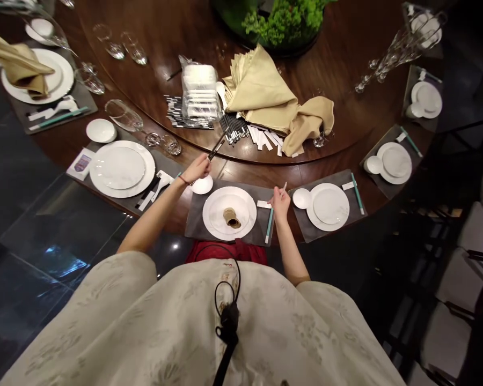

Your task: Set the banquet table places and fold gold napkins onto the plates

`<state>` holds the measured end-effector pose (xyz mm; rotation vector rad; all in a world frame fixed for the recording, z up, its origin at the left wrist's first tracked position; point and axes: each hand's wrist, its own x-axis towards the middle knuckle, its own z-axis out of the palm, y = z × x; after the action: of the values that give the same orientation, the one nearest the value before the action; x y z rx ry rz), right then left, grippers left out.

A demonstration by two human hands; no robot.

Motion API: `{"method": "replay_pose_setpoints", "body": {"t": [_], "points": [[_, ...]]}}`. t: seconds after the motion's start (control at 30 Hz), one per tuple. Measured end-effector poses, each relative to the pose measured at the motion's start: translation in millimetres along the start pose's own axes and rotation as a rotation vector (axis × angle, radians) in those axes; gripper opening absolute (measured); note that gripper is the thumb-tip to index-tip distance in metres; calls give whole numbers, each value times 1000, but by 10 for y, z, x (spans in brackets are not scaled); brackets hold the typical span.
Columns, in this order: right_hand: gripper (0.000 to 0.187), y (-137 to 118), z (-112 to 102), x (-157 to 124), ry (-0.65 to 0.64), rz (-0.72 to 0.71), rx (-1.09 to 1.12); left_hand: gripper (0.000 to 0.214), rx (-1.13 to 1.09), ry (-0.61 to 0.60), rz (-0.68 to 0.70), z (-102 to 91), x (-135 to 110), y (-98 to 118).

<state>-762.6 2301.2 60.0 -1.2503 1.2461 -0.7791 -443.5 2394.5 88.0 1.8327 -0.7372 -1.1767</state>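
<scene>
Chopsticks (216,150) are gripped by the left fingers (204,161), a white slip (285,186) is pinched by the right fingers (282,194); plates (208,214) are laid below, and napkins (261,91) remain piled beyond.

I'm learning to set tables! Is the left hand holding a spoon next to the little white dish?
Not a spoon: the head view shows the left hand holding dark chopsticks, next to the little white dish.
</scene>
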Motion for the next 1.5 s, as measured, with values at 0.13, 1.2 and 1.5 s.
{"method": "replay_pose_setpoints", "body": {"t": [0.13, 1.2, 1.5], "points": [[49, -793, 291, -359, -265, -215, 78, 24, -286, -248, 335, 61, -991, 567], [49, -25, -663, -1868, -377, -534, -969, 39, -574, -526, -214, 1947, -1897, -358], [47, 715, -821, -1666, -223, -216, -582, 30, -402, -681, -363, 2219, -1812, -709]]}}
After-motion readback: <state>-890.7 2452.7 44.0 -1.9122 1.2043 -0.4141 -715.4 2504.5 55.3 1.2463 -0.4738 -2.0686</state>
